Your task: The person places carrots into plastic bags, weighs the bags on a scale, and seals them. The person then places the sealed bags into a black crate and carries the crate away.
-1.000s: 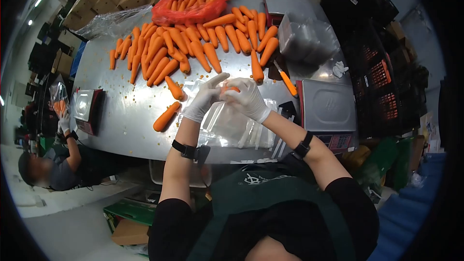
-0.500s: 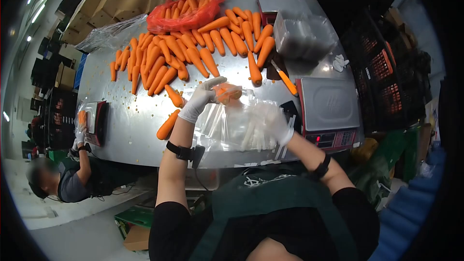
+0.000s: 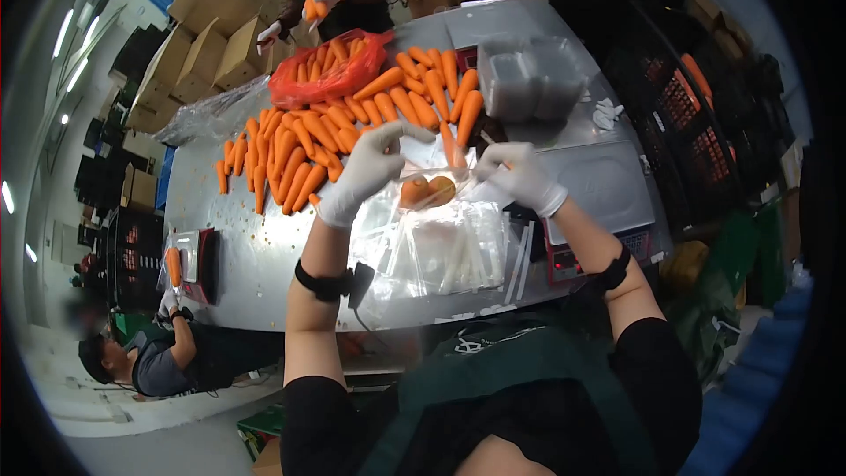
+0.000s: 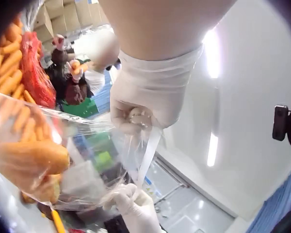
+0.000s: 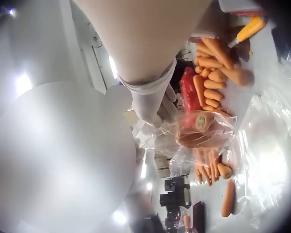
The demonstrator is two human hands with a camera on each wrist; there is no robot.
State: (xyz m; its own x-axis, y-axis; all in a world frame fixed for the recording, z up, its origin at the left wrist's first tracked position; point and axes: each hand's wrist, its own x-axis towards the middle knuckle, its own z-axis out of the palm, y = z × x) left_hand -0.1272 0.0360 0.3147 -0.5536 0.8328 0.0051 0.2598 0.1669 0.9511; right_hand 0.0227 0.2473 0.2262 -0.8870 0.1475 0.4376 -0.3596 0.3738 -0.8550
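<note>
Above the bench [image 3: 256, 247], the left hand [image 3: 368, 169] and right hand [image 3: 522, 178] are pinching the top corners of a bag [image 3: 458, 178] already holding carrots [image 3: 427, 191]; sealing appears outstanding, and a pile [image 3: 300, 150] is waiting unbagged.

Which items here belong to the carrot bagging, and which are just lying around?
In the job: left hand, right hand, clear bag, bagged carrots, spare bags, loose carrots.
Lying about: red net sack, plastic tubs, cardboard boxes.
</note>
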